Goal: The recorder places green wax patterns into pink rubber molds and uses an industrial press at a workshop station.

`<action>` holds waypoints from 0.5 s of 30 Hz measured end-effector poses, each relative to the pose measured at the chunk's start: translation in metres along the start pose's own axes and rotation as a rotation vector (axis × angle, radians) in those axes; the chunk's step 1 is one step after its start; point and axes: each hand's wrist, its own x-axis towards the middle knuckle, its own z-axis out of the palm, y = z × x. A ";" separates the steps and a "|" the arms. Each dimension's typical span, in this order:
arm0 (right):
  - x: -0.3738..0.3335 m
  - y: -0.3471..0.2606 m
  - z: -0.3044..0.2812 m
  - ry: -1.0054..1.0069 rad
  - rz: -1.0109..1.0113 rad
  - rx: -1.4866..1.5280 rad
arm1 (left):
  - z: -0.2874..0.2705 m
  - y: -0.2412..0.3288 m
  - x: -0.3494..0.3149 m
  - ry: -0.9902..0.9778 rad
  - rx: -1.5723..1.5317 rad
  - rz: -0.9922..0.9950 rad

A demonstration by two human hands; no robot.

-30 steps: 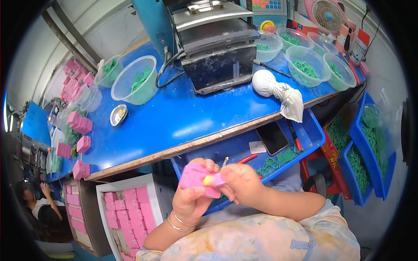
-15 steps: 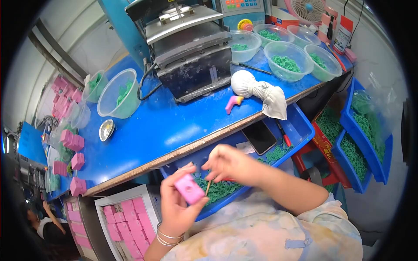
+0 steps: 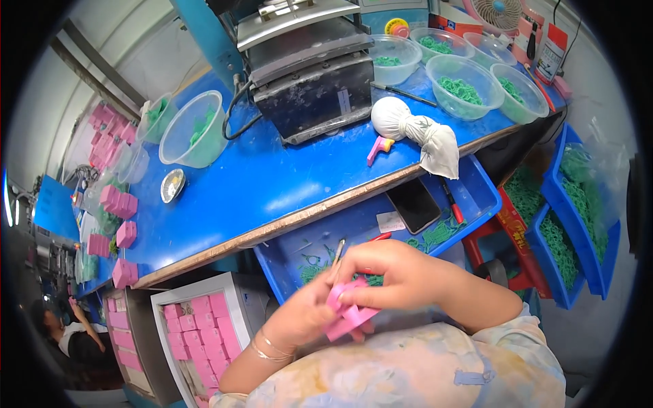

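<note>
Close to my body, above the blue tray (image 3: 289, 289), both hands meet at a pink rubbery block (image 3: 350, 321), which looks bent or partly spread. My left hand (image 3: 306, 314), with thin bangles at the wrist, grips its left side. From above, my right hand (image 3: 405, 272) has its thumb pressed onto the block's face. A thin stick (image 3: 339, 251) with a pale tip pokes up between the hands, seemingly held in the right fingers; its lower end is hidden. Green rubbery strands (image 3: 313, 270) lie in the tray.
A black press machine (image 3: 313, 102) stands on the blue table (image 3: 272, 183). Clear bowls (image 3: 462, 95) of green strands, a tied white cloth bundle (image 3: 415, 132) and a small pink-yellow piece (image 3: 379, 149) sit around it. A phone (image 3: 415, 205) lies in the tray; pink blocks (image 3: 201, 333) fill a box at left.
My right hand has come down onto the pink block, which is now bent between both hands nearer my body. The stick now points upward. The whole view has shifted slightly.
</note>
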 end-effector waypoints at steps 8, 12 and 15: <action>-0.002 -0.003 0.009 0.257 -0.388 -0.492 | -0.001 0.006 0.006 0.224 -0.295 0.456; -0.007 0.012 0.045 0.075 -0.268 -0.350 | -0.009 0.015 0.008 0.335 -0.493 0.497; -0.003 0.013 0.045 0.200 -0.060 -0.098 | -0.014 0.007 0.005 0.322 -0.422 0.458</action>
